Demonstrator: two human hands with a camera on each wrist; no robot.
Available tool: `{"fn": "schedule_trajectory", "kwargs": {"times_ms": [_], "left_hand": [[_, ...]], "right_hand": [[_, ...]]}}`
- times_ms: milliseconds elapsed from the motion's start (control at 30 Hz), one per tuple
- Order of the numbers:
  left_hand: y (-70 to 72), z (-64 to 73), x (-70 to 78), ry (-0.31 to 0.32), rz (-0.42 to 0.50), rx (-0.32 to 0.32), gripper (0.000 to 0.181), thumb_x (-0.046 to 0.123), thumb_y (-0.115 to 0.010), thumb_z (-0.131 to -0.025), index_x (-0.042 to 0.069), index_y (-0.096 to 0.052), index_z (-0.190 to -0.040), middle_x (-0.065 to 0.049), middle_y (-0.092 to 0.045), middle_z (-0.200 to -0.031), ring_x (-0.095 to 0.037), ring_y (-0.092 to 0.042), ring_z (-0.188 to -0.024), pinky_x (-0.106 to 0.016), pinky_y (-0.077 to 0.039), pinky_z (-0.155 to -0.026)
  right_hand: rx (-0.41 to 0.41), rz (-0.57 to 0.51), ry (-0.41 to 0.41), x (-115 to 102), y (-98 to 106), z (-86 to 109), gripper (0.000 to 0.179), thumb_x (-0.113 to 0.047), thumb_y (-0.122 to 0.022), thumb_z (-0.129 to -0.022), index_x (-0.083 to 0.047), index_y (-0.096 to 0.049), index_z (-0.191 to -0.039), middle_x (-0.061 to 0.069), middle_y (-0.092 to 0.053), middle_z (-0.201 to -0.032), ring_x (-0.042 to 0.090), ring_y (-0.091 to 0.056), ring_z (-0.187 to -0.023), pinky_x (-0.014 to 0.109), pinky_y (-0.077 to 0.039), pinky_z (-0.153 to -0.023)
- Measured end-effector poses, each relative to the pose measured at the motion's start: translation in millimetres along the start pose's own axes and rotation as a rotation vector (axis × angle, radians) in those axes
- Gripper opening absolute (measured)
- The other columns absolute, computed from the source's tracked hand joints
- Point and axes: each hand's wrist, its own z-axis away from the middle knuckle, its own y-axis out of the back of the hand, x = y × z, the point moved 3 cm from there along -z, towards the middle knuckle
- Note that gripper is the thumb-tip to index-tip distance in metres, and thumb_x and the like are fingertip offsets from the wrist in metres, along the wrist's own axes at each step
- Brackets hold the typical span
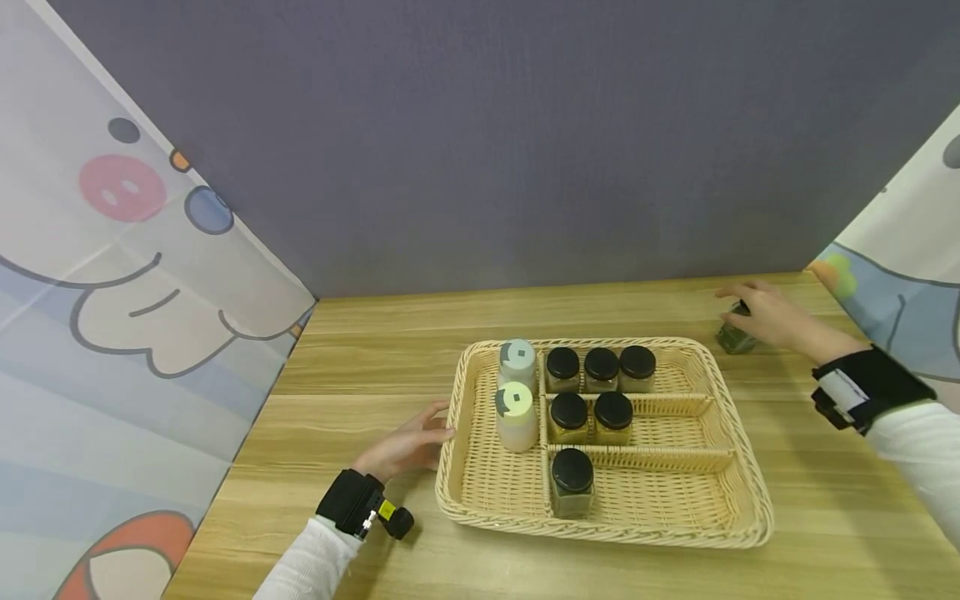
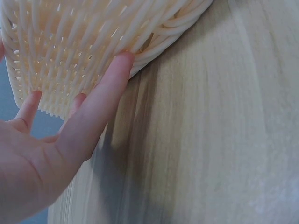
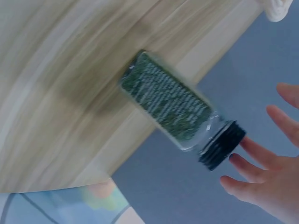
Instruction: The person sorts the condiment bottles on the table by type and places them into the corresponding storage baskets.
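Note:
My left hand (image 1: 408, 446) is at the left side of a divided wicker basket (image 1: 750, 467); its fingers lie extended against the woven wall (image 2: 70, 42) in the left wrist view. Out beyond the basket's right back corner, my right hand (image 1: 768, 317) reaches over a square glass jar of green flakes (image 3: 168, 100) with a black lid (image 3: 222, 145). Its fingers (image 3: 252, 172) are spread, tips right at the lid. That jar stands on the wooden table, partly covered by the hand in the head view.
Two white bottles (image 1: 517, 429) with pale caps stand in the basket's left compartment. Black-lidded jars (image 1: 573, 483) occupy the three right-hand rows. A grey wall (image 1: 525, 167) rises behind the table (image 1: 360, 358), and cartoon-printed sheets (image 1: 150, 275) hang at both sides.

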Motion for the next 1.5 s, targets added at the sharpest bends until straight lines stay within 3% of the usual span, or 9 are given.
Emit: {"fn": "schedule_trajectory", "kwargs": {"times_ms": [300,800,1300,1500], "left_hand": [[0.1,0.1,0.9,-0.001,0.000,-0.002,0.057,0.012,-0.051,-0.086,0.015,-0.019,-0.134,-0.027,-0.036,-0.128,-0.037,-0.047,-0.106,-0.057,-0.044,-0.084],[-0.7,-0.4,1.0,0.014,0.006,0.018,0.058,0.013,-0.053,-0.085,0.016,-0.020,-0.133,-0.025,-0.038,-0.127,-0.036,-0.048,-0.105,-0.057,-0.044,-0.084],[-0.4,-0.1,-0.6,0.001,0.001,0.004,0.057,0.012,-0.051,-0.086,0.015,-0.020,-0.133,-0.026,-0.037,-0.127,-0.036,-0.047,-0.105,-0.057,-0.044,-0.084],[-0.8,0.2,0.7,0.005,-0.019,0.020,0.057,0.014,-0.051,-0.087,0.015,-0.019,-0.134,-0.023,-0.040,-0.124,-0.034,-0.048,-0.104,-0.056,-0.045,-0.084]], "right_hand": [[-0.010,-0.036,-0.051,17.8,-1.5,1.7,0.041,-0.013,-0.053,-0.085,0.010,-0.039,-0.115,0.046,-0.031,-0.113,0.058,-0.027,-0.105,0.072,-0.031,-0.083],[-0.050,-0.011,-0.082,36.3,-9.8,4.4,0.039,-0.002,-0.055,-0.080,0.011,-0.039,-0.112,0.047,-0.033,-0.107,0.058,-0.030,-0.098,0.070,-0.035,-0.078],[-0.059,0.036,-0.059,37.4,-5.5,4.2,0.033,-0.010,-0.061,-0.078,0.007,-0.046,-0.102,0.040,-0.046,-0.097,0.055,-0.040,-0.092,0.066,-0.041,-0.074],[-0.041,-0.004,0.008,35.7,-2.1,3.0,0.027,-0.007,-0.063,-0.076,0.007,-0.052,-0.097,0.028,-0.055,-0.088,0.047,-0.049,-0.084,0.059,-0.045,-0.069]]}}
